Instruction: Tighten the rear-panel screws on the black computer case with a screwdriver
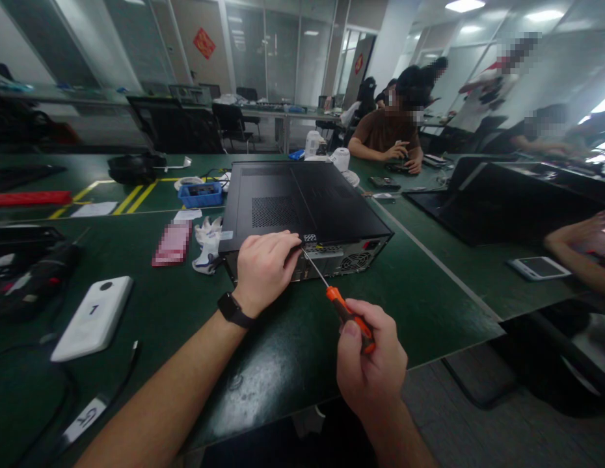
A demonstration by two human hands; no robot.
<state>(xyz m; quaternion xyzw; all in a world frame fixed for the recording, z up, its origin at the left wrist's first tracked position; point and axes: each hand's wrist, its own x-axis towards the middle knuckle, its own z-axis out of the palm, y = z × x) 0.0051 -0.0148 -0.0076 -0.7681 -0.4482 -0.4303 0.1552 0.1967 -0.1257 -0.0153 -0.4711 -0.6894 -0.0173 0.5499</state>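
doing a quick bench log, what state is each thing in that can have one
case: lying flat, panel covering its top
screwdriver: gripped in right hand, tip at case's near edge
left hand: resting on case's near edge
watch: strapped on, screen dark
blue bin: open, holding items
cable: plug end free

The screwdriver handle (pixel 338 303) is orange and dark, the computer case (pixel 307 198) black, the tabletop (pixel 424 299) green
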